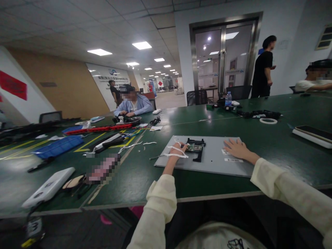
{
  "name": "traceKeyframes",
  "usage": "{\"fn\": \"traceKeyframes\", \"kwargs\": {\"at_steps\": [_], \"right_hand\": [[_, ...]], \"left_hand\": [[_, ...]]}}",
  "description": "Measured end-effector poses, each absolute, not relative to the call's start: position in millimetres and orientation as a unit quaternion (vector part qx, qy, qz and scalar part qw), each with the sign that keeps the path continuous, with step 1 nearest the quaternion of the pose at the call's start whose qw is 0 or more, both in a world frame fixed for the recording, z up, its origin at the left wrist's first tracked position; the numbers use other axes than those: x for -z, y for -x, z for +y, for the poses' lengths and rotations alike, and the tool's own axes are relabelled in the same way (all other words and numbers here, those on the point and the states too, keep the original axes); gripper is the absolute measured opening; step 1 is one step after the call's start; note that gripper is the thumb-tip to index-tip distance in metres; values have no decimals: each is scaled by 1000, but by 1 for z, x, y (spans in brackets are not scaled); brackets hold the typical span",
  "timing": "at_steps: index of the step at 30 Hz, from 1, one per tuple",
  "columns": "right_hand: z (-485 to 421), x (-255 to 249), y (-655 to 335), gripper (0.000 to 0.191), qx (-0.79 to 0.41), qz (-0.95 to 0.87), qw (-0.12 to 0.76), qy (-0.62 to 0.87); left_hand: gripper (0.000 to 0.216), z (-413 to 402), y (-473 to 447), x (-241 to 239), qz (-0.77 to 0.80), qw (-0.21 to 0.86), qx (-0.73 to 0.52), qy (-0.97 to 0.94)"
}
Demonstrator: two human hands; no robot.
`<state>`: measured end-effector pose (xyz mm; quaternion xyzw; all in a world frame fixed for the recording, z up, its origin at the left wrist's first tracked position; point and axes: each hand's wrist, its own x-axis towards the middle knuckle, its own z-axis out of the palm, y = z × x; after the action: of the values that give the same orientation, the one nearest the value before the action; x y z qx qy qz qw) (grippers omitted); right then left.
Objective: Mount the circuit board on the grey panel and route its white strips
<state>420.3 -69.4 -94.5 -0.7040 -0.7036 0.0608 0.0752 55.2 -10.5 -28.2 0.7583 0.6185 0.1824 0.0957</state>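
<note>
A flat grey panel (215, 164) lies on the green table in front of me. On it sits a black bracket (197, 157) with a green circuit board (194, 147). My left hand (177, 149) is at the bracket's left edge, its fingers bent and drawn together. What they hold, if anything, is hidden. White strips (178, 155) lie over this hand and wrist. My right hand (240, 150) rests flat on the panel's right part with fingers spread, beside white labels (233, 160).
To the left are a blue tray (58, 147), a white power bank (49, 186), a pixelated pink object (103, 168) and scraps of white strip. A tape roll (268, 121), a water bottle (228, 99) and a phone on a white box (313, 135) lie right. Other people sit and stand beyond.
</note>
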Motion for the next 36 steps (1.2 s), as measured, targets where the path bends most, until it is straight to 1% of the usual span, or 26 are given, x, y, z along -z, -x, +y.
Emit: {"fn": "traceKeyframes", "kwargs": {"at_steps": [8, 17, 20, 26, 36], "right_hand": [[-58, 91, -409, 72, -18, -744, 78, 664], [-50, 88, -412, 72, -13, -777, 67, 625], [-49, 89, -414, 73, -22, -781, 69, 621], [-49, 89, -417, 72, -41, -788, 93, 607], [-48, 76, -407, 73, -79, -777, 122, 612]], "left_hand": [[36, -25, -64, 19, 617, 84, -162, -766], [43, -27, -67, 19, 589, 95, -154, -787], [42, -28, -67, 20, 577, 98, -156, -796], [34, -28, -69, 22, 554, 86, -173, -810], [30, -25, -68, 18, 545, 81, -247, -797]]}}
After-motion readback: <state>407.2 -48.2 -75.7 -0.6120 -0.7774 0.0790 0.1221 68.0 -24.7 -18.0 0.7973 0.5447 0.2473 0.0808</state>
